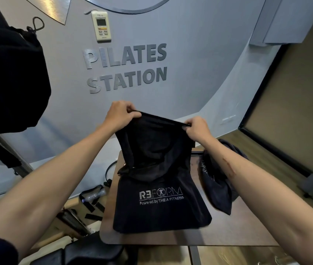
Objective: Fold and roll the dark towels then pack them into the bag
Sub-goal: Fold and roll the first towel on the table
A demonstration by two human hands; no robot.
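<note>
A dark towel (159,205) with white "REFORM" lettering lies partly on the small brown table (238,232). Its far half is lifted off the surface. My left hand (120,116) pinches the towel's upper left corner, and my right hand (196,128) pinches the upper right corner, so the top edge stretches between them above the table. A second dark towel (218,184) lies crumpled on the table to the right, under my right forearm. A black drawstring bag (12,73) hangs at the upper left.
The grey wall behind carries "PILATES STATION" lettering and a white remote holder (101,25). Black straps and a clear bottle (92,197) lie on the floor left of the table. A dark-framed panel (285,111) stands at the right.
</note>
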